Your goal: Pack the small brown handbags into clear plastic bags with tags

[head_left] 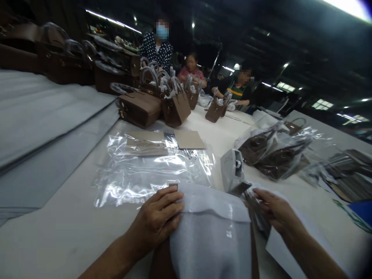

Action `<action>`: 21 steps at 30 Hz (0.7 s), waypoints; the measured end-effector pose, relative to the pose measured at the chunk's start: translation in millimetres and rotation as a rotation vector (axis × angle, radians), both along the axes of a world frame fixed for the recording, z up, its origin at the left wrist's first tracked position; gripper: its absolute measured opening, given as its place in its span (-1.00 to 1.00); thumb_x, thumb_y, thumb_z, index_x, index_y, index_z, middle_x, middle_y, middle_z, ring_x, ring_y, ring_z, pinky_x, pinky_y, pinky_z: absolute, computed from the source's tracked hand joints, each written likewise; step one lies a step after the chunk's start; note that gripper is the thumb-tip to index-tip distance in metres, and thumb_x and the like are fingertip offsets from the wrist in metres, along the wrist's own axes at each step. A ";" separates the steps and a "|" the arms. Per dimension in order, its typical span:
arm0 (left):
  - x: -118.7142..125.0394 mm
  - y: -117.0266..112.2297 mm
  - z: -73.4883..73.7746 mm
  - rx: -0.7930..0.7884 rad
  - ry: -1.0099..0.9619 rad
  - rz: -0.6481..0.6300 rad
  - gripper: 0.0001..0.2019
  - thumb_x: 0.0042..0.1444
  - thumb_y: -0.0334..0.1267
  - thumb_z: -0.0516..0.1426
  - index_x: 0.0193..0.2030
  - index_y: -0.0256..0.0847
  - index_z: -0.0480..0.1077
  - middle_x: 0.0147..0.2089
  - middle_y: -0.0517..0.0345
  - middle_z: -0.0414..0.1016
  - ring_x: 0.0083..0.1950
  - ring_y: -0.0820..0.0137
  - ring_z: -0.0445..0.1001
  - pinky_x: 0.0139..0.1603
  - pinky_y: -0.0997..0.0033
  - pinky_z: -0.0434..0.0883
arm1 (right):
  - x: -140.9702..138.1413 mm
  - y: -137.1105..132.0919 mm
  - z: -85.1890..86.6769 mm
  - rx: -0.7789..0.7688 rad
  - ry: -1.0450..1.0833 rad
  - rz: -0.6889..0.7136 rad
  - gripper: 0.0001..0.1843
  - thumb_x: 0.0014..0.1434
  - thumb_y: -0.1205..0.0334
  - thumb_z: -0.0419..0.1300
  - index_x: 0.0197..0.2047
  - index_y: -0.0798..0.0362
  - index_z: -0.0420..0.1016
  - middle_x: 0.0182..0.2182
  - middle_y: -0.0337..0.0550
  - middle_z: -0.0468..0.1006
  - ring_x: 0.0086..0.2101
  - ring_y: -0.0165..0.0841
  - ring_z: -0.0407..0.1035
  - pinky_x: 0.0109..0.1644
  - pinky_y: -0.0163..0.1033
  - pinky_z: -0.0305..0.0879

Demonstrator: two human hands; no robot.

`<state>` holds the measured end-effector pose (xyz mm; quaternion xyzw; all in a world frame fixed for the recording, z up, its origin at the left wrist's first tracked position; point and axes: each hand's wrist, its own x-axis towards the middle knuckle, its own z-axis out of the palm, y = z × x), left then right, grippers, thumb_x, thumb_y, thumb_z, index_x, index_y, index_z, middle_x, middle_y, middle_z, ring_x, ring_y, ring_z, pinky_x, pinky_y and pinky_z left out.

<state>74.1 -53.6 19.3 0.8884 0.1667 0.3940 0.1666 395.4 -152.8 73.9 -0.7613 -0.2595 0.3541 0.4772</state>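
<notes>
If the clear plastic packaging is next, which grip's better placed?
Left, probably. Left grip rests on the white sheet, close to the clear plastic packaging; right grip is across the sheet, near the dark strips.

Cards (190, 140) lay on the plastic (157, 174), bags (141, 108) behind it, the stack (49, 97) left, wrapped bags (270, 153) right, the sheet (212, 244) in front.
</notes>
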 end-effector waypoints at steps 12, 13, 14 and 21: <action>-1.2 -3.2 -4.4 0.129 -0.017 0.133 -0.88 0.09 -0.31 0.09 -0.22 -0.14 0.40 0.10 0.19 0.37 0.11 0.29 0.25 0.26 0.09 -0.05 | -151.1 30.2 26.3 -0.270 0.384 0.436 -0.63 -0.06 -0.03 0.25 -0.50 0.16 0.39 -0.85 -0.45 0.08 -0.81 -0.67 -0.18 -0.73 -0.46 -0.33; -1.0 -1.9 -3.8 0.145 -0.004 0.120 -0.89 0.09 -0.31 0.09 -0.24 -0.15 0.40 0.13 0.20 0.34 0.11 0.30 0.24 0.27 0.09 -0.09 | -150.3 31.8 20.4 -0.298 0.364 0.451 -0.62 -0.05 -0.05 0.23 -0.52 0.15 0.38 -0.87 -0.45 0.05 -0.81 -0.66 -0.19 -0.73 -0.46 -0.34; -0.5 -0.1 -2.9 0.157 0.008 0.104 -0.90 0.09 -0.31 0.08 -0.26 -0.15 0.40 0.15 0.22 0.31 0.13 0.29 0.23 0.28 0.08 -0.12 | -148.7 33.0 16.3 -0.319 0.342 0.459 -0.60 -0.04 -0.06 0.22 -0.53 0.15 0.36 -0.88 -0.45 0.04 -0.81 -0.66 -0.20 -0.73 -0.45 -0.35; 7.1 19.2 5.5 0.146 0.122 -0.173 -0.94 0.09 -0.34 0.03 -0.32 -0.20 0.32 0.04 0.28 0.42 0.15 0.31 0.25 0.32 0.08 -0.21 | -146.8 40.9 18.7 -0.416 0.198 0.477 -0.57 -0.03 -0.11 0.17 -0.54 0.15 0.37 -0.88 -0.44 0.05 -0.81 -0.65 -0.16 -0.74 -0.46 -0.30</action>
